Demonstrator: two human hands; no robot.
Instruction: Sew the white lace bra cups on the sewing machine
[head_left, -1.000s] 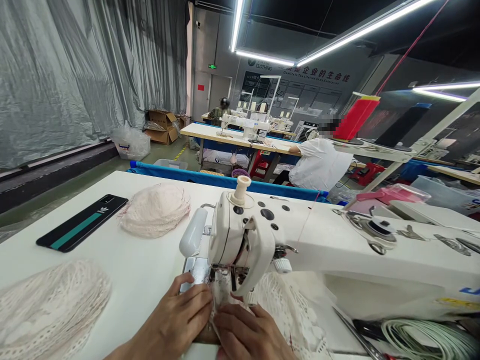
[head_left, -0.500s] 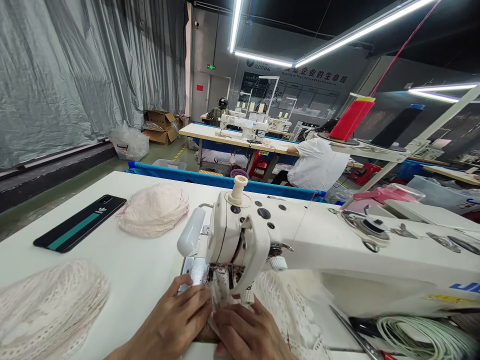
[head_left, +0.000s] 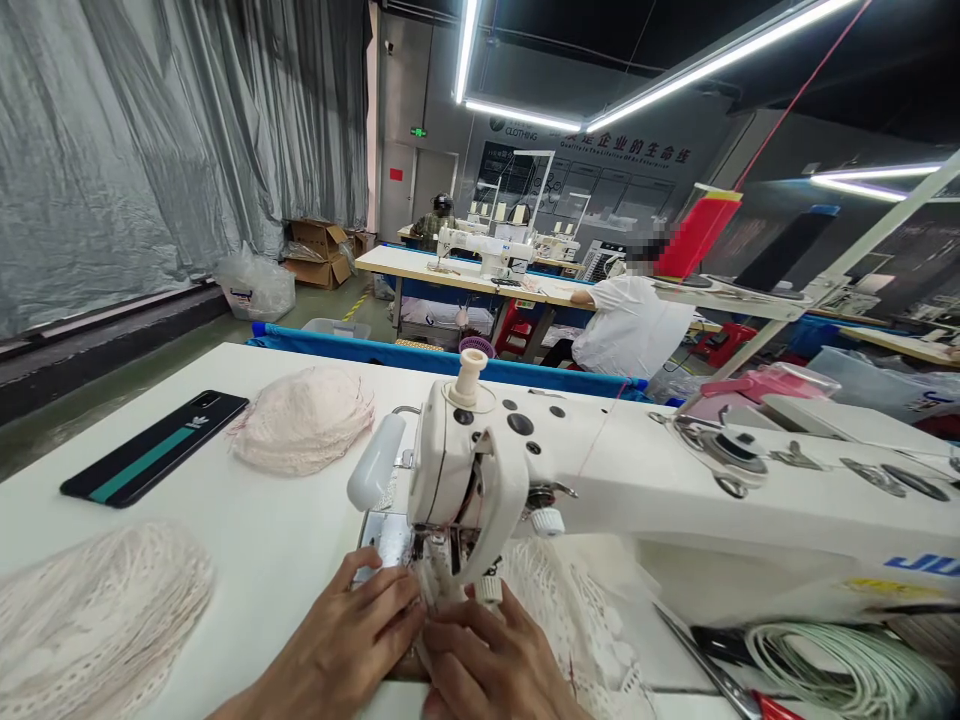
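Observation:
My left hand [head_left: 349, 645] and my right hand [head_left: 491, 665] rest side by side at the needle of a white sewing machine [head_left: 637, 490]. Both press on a piece of white lace fabric [head_left: 577, 620] that runs under the presser foot [head_left: 442, 560]. The fingers of each hand are bent and pinched on the lace edge. The fingertips sit just in front of the foot. Red thread runs down through the machine head.
A pink lace pile [head_left: 304, 420] and a dark phone [head_left: 154, 445] lie on the white table [head_left: 247, 520] at left; another lace stack [head_left: 90, 620] sits front left. Scissors [head_left: 712, 675] and coiled cord [head_left: 847, 670] lie at right. A person in white [head_left: 634, 325] sits beyond.
The view has shifted slightly, so the machine sits a little further left. My hands have stayed at the presser foot, edging a bit closer to it.

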